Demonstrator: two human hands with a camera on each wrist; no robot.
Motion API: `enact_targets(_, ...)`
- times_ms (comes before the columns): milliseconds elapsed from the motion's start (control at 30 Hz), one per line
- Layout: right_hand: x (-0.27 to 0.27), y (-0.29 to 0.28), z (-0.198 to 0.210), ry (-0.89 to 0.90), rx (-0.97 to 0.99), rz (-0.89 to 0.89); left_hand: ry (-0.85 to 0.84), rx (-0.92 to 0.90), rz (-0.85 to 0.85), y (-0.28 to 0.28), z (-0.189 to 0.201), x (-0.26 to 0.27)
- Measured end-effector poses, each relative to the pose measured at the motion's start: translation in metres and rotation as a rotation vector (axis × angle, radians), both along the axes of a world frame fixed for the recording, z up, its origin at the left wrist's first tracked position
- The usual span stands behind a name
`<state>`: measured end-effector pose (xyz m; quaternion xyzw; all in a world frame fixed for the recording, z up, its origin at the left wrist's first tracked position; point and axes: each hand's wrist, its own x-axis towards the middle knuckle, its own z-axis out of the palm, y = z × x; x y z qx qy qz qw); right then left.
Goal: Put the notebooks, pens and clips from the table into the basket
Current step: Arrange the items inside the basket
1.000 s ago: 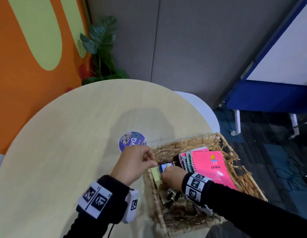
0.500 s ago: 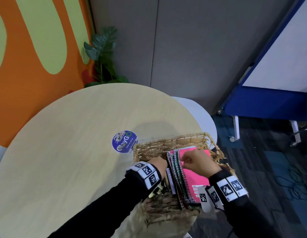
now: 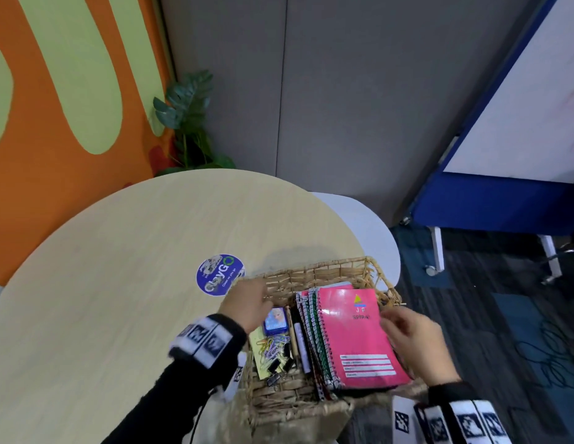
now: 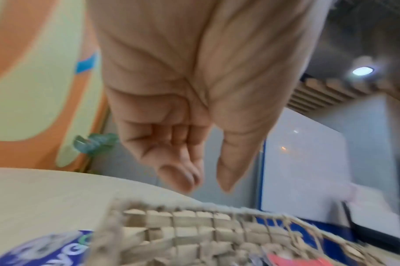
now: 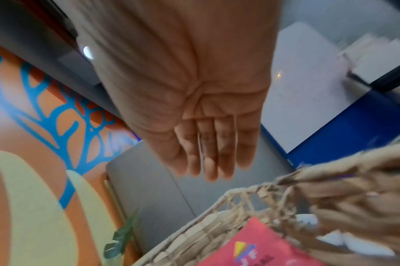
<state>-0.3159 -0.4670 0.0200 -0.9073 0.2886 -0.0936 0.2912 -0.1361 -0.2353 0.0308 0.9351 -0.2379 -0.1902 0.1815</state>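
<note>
The pink notebook and clips are held in the basket. The left hand and right hand are seen above it, fingers relaxed, nothing gripped.

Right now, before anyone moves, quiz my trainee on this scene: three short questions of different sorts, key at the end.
1. True or false: the pink notebook lies inside the basket.
2. Which lies nearest the left hand: A) the blue tin, B) the plant, C) the whiteboard?
3. Fill in: the round sticker lies on the ____.

Key
1. True.
2. A.
3. Table. Both hands, the right hand too, hold nothing; the clips already lie in the basket.
</note>
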Motion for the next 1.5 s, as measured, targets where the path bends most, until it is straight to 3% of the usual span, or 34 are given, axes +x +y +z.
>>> enact_targets(67,-0.020,-0.013,-0.004,-0.055,0.011,-0.165,-0.056,-0.116,0.172,0.026,-0.004,-0.003)
enact_targets(167,-0.046,-0.024,-0.018,0.096,0.067,-0.251,-0.010,-0.054,0.239,0.055,-0.018,-0.020)
enact_targets(333,-0.065,-0.016,-0.042,0.238,0.304,-0.331,0.236,-0.026,0.233,0.075,-0.049,-0.059)
enact_targets(433,-0.061,-0.015,-0.043,0.225,0.299,-0.407,0.321,-0.094,0.145,0.075,-0.052,-0.079)
enact_targets(733,-0.025,0.003,-0.009,0.062,0.249,-0.283,0.178,-0.215,0.280,0.089,-0.043,-0.080)
enact_targets(933,0.047,0.033,0.027,-0.044,0.363,-0.110,-0.029,-0.342,0.454,0.139,-0.019,-0.057)
enact_targets(1133,0.167,0.063,0.020,-0.044,0.601,0.168,-0.186,-0.389,0.674,0.191,0.008,-0.025)
enact_targets(1367,0.335,0.149,0.012,-0.019,0.676,0.349,-0.255,-0.479,1.023,0.231,-0.013,0.031)
enact_targets(1500,0.416,0.197,-0.008,-0.007,0.582,0.428,-0.274,-0.488,1.170,0.248,-0.031,0.063)
